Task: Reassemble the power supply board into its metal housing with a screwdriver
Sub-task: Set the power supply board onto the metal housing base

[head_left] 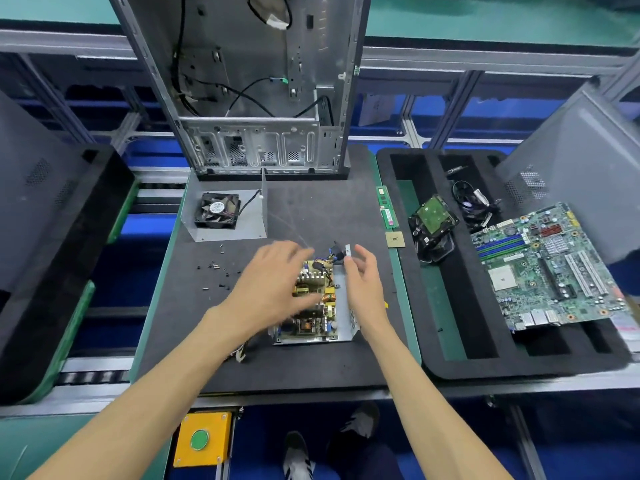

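Fingers of the left hand (pixel 273 285) are spread and blurred over the board (pixel 313 303), seeming to press or steady it, gripping nothing I can make out; those of the right hand (pixel 360 282) curl at the board's far corner, thumb and forefinger apparently pinching a small metal tab (pixel 348 251) by the wires (pixel 334 254), though the blur leaves that unsure. The board lies in its housing (pixel 346 317), an open metal tray near the front middle of the mat (pixel 311 216); no screwdriver is in view.

To seat it well, I judge: keep the left hand flat so the board cannot lift; guide the tab and wires clear of the tray wall before pressing down; check the corners sit level over their posts; only then fetch screws (pixel 216 271), which lie scattered just left of the hands.

The mat is dark grey and edged in green; a fan (pixel 216 211) sits on a metal cover (pixel 225 233) behind the screws; a bare case (pixel 256 81) stands upright at the back. To the right a black foam tray (pixel 450 271) holds a motherboard (pixel 543 265), a hard drive (pixel 433 216) and cables (pixel 472 199); a RAM stick (pixel 387 206) and a CPU (pixel 395 240) lie between. Blue racking lies beyond; a yellow box with a green button (pixel 200 439) sits below the bench.
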`<state>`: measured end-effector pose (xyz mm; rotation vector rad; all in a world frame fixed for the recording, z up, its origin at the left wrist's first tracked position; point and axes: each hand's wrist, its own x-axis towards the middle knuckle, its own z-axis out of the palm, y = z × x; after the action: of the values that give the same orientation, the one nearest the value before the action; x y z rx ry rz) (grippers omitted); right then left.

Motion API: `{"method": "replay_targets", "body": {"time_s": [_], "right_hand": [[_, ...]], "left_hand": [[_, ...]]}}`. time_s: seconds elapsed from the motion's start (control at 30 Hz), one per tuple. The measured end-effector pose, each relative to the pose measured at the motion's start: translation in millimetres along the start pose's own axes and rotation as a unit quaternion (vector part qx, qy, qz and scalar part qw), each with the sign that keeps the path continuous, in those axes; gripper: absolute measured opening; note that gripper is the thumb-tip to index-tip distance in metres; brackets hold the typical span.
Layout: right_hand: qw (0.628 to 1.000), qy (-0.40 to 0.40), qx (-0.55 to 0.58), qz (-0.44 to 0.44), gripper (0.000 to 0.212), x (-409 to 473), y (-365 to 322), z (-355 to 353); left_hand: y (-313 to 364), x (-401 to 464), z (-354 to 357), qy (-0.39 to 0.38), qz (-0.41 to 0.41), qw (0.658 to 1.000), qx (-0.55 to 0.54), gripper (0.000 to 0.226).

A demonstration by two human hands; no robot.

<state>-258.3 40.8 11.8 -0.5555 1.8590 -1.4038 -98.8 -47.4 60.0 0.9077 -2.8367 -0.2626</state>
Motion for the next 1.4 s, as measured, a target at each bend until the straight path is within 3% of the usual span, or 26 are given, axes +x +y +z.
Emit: {"method": "replay_targets", "body": {"time_s": [0.07, 0.13, 0.23, 0.4, 1.4], "right_hand": [[1.0, 0.0, 0.013, 0.015, 0.043, -3.4, 2.9, 0.0], [1.0, -0.001, 0.02, 0.023, 0.042, -3.4, 3.2, -0.1], [1.0, -0.008, 0.017, 0.022, 0.041, -2.5, 2.6, -0.5], [0.999, -0.006, 0.031, 0.026, 0.044, -3.2, 1.8, 0.7], [1.0, -0.007, 0.028, 0.01, 0.04, -4.5, 1.4, 2.8]], "left_hand": [[11.0, 8.4, 6.1, -0.093, 0.05, 0.993, 0.061, 0.094], [13.5, 14.4, 12.5, -0.138, 0.053, 0.983, 0.106, 0.089], [7.6, 20.0, 13.7, -0.134, 0.046, 0.984, 0.106, 0.073], [4.9, 22.5, 13.7, -0.151, 0.038, 0.984, 0.084, 0.066], [4.5, 19.3, 14.7, -0.139, -0.012, 0.99, 0.02, 0.067]]}}
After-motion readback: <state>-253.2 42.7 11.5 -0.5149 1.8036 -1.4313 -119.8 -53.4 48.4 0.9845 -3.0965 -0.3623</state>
